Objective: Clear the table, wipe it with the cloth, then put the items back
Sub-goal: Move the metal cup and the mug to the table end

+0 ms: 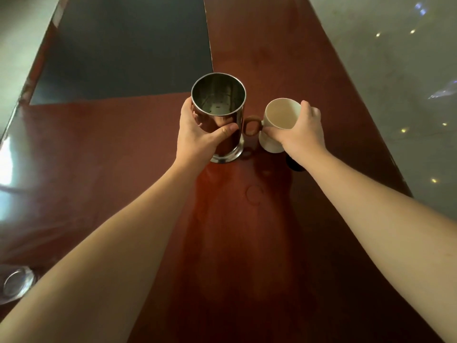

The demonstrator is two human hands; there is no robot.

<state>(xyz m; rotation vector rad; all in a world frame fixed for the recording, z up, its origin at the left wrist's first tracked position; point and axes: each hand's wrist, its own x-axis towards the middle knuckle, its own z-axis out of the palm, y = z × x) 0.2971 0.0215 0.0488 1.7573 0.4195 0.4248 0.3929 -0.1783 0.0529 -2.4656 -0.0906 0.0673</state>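
Head view, looking down a long reddish-brown table [247,243]. Left hand [197,131] wraps around a tall shiny steel canister [220,115], thumb across the near side, fingers curled round the far-left wall. Canister upright, open top, inside looks empty, base touching the tabletop roughly midway between the table's left and right edges. Right hand [300,131] grips a white mug [278,120] from its right side, fingers curled over the rim and wall, thumb low on the near side. Mug upright, looks empty, brownish ring handle [252,125] pointing left toward the canister and just about meeting its wall; cannot tell if they actually touch. Mug sits just right of the canister, nearer the table's right edge; cannot tell if its base is on the surface or slightly raised. A small dark object [295,164] shows under the right wrist, mostly hidden. Faint ring marks [254,194] on the tabletop nearer the person. A dark panel [123,50] covers the far-left part of the table. A clear glass item [17,284] sits at the near-left edge, blurred. Pale floor [395,82] beyond the right edge.
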